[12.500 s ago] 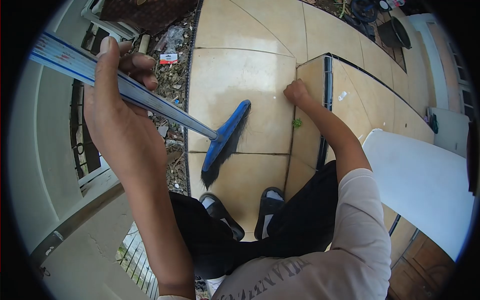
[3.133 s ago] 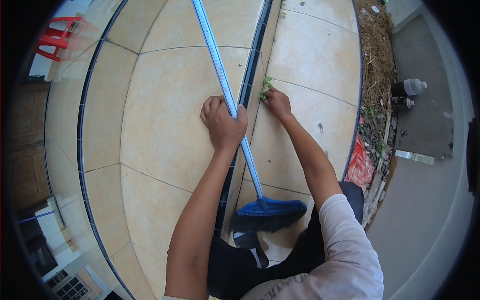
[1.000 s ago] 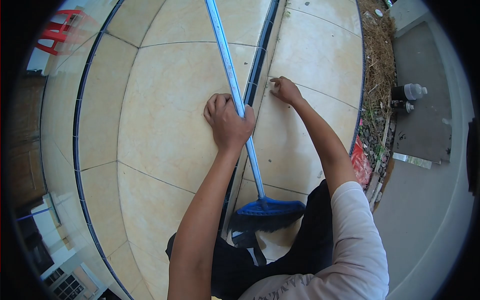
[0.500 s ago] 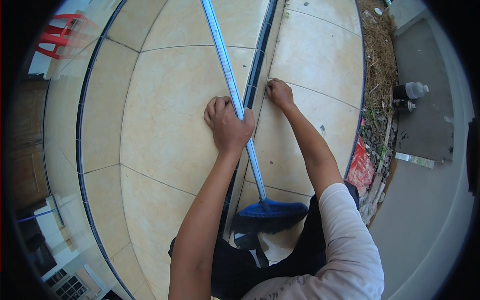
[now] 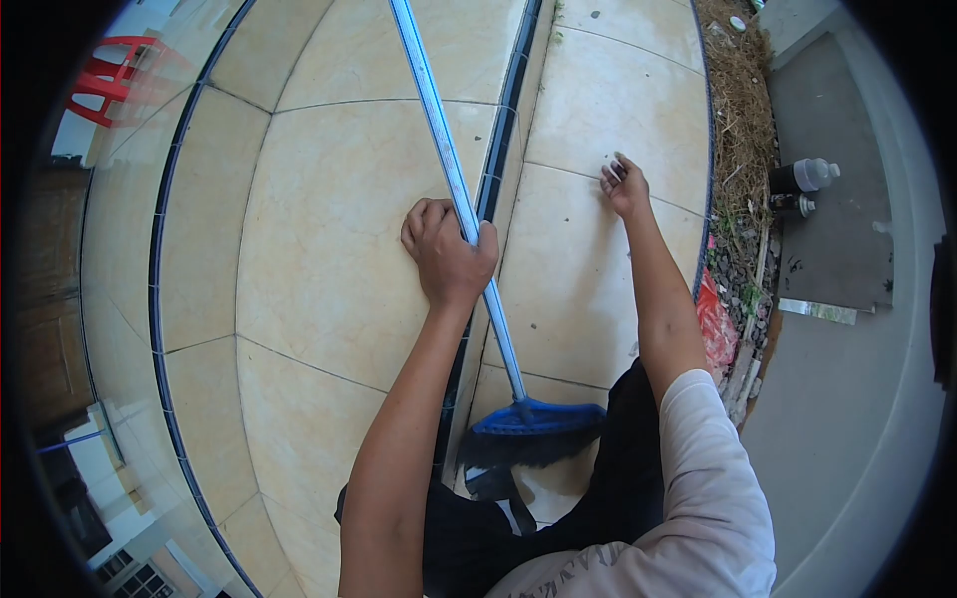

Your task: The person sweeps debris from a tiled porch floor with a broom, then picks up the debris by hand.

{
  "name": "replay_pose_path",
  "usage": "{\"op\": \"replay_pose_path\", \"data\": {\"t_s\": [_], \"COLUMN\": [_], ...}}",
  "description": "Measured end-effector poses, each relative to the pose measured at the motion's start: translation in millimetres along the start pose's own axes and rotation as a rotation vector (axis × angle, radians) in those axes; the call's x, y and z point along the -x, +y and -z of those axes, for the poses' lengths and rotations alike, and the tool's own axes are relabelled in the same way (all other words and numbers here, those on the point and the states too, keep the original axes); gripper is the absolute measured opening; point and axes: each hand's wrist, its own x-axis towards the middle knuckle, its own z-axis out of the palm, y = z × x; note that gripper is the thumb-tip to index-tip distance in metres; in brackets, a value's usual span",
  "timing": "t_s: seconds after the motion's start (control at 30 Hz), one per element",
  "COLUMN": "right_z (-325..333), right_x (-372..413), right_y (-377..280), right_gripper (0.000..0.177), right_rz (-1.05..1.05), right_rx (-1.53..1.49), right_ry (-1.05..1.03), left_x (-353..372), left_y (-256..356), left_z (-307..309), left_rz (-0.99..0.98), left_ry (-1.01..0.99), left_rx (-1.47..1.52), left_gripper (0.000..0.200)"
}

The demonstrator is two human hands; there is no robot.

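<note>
A broom with a blue head, dark bristles and a long blue-silver handle slants across the view. My left hand is closed around the handle, knuckles over the tiled step near its dark edging. The bristles rest low by my feet, on the lower tiles. Over the lower tiled strip to the right, my right hand is raised, its fingers curled in towards the thumb. Something small and dark shows at those fingertips, too small to name.
A dark tile edging divides the upper step from the lower strip. Dry grass, gravel and a red plastic scrap line the right border. Bottles stand beside the grey wall. A red chair is at far left.
My right hand has lifted away from the step's edge and moved right over the lower tiles. My left hand keeps its hold on the broom, which has hardly moved.
</note>
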Motion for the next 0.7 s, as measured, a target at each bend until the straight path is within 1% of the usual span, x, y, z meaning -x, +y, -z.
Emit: {"op": "replay_pose_path", "data": {"t_s": [0.03, 0.1, 0.13, 0.2, 0.23, 0.3, 0.33, 0.37, 0.43, 0.5, 0.53, 0.63, 0.67, 0.7], "right_z": [16.9, 48.6, 58.4, 68.5, 41.1, 7.1, -8.8, -21.5, -52.2, -61.3, -65.1, -62.8, -59.2, -59.0], "right_x": [-5.2, -13.6, -21.7, -36.1, -15.2, 14.2, 36.8, 49.4, 89.5, 84.3, 87.7, 90.1, 90.2, 88.7], "right_y": [-17.1, -40.5, -40.9, -37.3, -19.8, 14.6, 33.6, 54.7, 68.4, 97.4, 98.1, 103.3, 105.3, 106.6], "right_gripper": [0.024, 0.033, 0.037, 0.046, 0.062, 0.050, 0.038, 0.033, 0.030, 0.027, 0.024, 0.026, 0.024, 0.022], "right_rz": [0.121, 0.196, 0.117, -0.032, 0.180, 0.279, 0.484, 0.522, 0.697, 0.720, 0.695, 0.659, 0.667, 0.681], "right_rx": [-0.454, -0.810, -0.778, -0.712, -0.178, 0.975, 1.308, 1.418, 1.591, 1.622, 1.609, 1.606, 1.601, 1.594], "right_ry": [0.095, 0.312, 0.237, 0.081, 0.184, -0.034, -0.216, -0.357, -0.548, -0.462, -0.434, -0.410, -0.405, -0.395], "left_x": [0.0, 0.6, 0.3, -0.5, -0.4, 0.1, 0.6, 1.3, 0.0, 0.1, 0.0, 2.0, 2.0, 1.7], "left_y": [-0.3, -2.2, -2.0, -0.8, -0.2, -1.7, -1.8, -0.7, 1.4, -2.7, -4.1, -4.1, -3.3, -0.1], "left_z": [0.7, 0.0, -0.1, 0.1, -0.1, -1.1, -1.9, -1.3, 1.4, -3.4, -4.4, -3.8, -3.1, 1.0], "left_rz": [0.004, -0.018, -0.032, 0.000, 0.017, -0.013, -0.024, -0.016, -0.002, -0.011, -0.016, -0.010, -0.012, 0.015], "left_ry": [-0.008, 0.009, 0.017, 0.003, -0.006, 0.021, 0.035, 0.026, 0.014, 0.035, 0.048, 0.045, 0.050, -0.001], "left_rx": [0.014, 0.019, 0.022, 0.021, 0.020, 0.012, 0.009, 0.017, 0.031, 0.006, -0.006, -0.014, -0.004, -0.001], "left_gripper": [0.019, 0.019, 0.019, 0.019, 0.019, 0.019, 0.018, 0.018, 0.019, 0.022, 0.024, 0.024, 0.023, 0.022]}}
